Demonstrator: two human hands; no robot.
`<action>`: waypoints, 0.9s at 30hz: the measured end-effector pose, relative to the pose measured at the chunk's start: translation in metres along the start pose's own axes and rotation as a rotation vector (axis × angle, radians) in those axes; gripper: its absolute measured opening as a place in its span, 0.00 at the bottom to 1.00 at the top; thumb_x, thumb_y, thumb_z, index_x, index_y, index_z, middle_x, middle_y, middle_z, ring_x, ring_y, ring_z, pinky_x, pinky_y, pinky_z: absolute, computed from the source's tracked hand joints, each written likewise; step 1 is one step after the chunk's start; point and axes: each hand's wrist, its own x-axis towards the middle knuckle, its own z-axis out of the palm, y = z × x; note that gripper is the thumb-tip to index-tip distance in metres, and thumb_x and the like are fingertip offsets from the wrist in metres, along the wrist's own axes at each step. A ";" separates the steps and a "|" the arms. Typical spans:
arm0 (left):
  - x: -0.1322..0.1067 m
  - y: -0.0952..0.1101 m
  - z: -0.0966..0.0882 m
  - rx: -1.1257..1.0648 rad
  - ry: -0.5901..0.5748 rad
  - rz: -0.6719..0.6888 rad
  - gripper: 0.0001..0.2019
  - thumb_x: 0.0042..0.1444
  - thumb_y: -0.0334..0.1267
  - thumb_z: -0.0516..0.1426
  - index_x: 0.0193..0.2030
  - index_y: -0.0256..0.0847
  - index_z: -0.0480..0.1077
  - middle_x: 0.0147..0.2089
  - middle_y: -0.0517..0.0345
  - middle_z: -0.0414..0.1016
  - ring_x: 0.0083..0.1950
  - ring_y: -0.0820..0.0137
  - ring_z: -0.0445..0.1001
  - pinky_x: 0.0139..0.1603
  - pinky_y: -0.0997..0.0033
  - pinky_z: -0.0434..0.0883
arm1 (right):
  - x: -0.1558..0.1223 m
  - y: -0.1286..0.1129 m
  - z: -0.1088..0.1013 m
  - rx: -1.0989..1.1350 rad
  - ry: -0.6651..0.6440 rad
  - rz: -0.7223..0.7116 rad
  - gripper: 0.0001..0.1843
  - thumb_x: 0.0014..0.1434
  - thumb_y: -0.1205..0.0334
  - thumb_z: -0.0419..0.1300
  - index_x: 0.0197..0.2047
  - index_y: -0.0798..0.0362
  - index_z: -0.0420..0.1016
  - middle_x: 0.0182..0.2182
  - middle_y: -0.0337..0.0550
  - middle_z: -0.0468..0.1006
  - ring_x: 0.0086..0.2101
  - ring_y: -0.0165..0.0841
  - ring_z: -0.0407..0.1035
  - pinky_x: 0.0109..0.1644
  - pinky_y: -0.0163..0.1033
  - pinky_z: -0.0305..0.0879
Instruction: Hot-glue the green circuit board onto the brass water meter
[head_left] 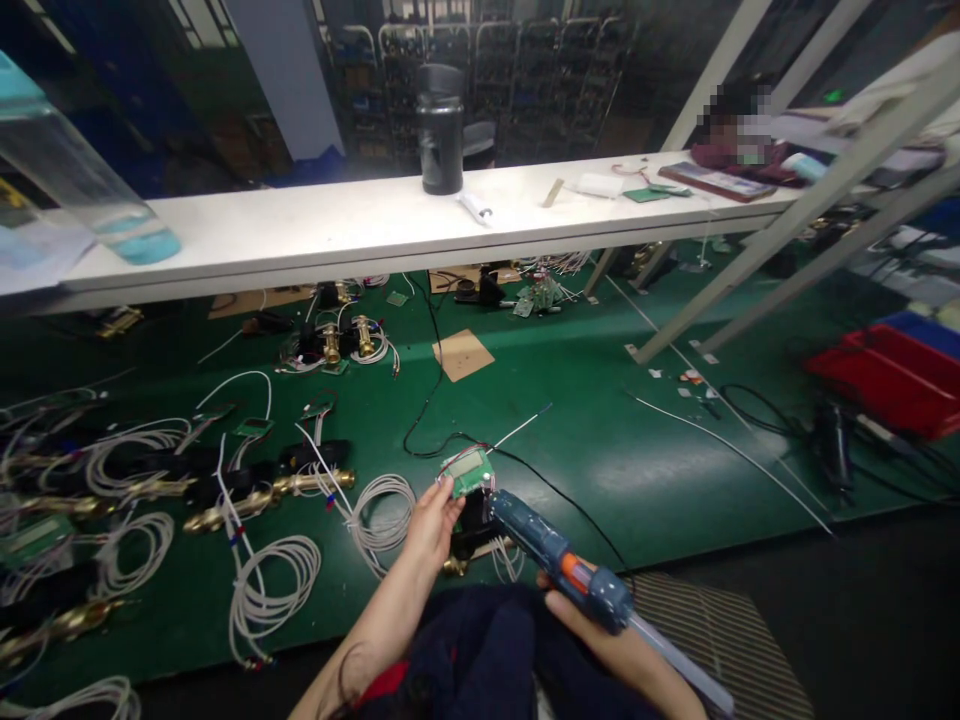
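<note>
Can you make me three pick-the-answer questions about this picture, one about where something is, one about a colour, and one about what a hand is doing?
1. Where does the black jar stand?
A. on the white shelf
B. on the green mat
C. in the red bin

2. What colour is the glue gun?
A. yellow all over
B. blue with an orange trigger
C. white

3. What is the left hand doing?
A. lying flat on the mat
B. holding a coil of wire
C. holding up the small green circuit board

Answers:
1. A, the jar sits on top of the long white shelf.
2. B, its body is blue and the trigger by the right hand is orange.
3. C, the fingers pinch the edge of the board, with the gun's tip next to it.
</note>
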 end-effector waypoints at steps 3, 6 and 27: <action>-0.005 0.002 0.001 0.004 -0.032 0.001 0.07 0.45 0.27 0.66 0.30 0.33 0.72 0.30 0.56 0.76 0.27 0.75 0.72 0.29 0.79 0.71 | 0.002 0.004 0.003 -0.003 0.037 0.037 0.26 0.48 0.40 0.62 0.40 0.55 0.76 0.39 0.50 0.78 0.43 0.46 0.72 0.53 0.48 0.66; -0.004 0.001 -0.001 0.022 -0.018 0.001 0.08 0.43 0.27 0.67 0.27 0.34 0.72 0.27 0.59 0.74 0.26 0.76 0.71 0.28 0.80 0.71 | 0.001 0.005 0.008 -0.006 0.118 0.105 0.28 0.45 0.40 0.63 0.41 0.54 0.76 0.40 0.49 0.79 0.44 0.46 0.72 0.54 0.49 0.66; -0.005 0.003 0.002 0.037 -0.006 -0.007 0.05 0.47 0.25 0.64 0.31 0.33 0.72 0.30 0.57 0.75 0.27 0.75 0.71 0.31 0.77 0.70 | -0.004 0.001 0.014 -0.018 0.275 0.130 0.26 0.44 0.41 0.64 0.40 0.52 0.78 0.38 0.46 0.80 0.43 0.47 0.73 0.53 0.50 0.67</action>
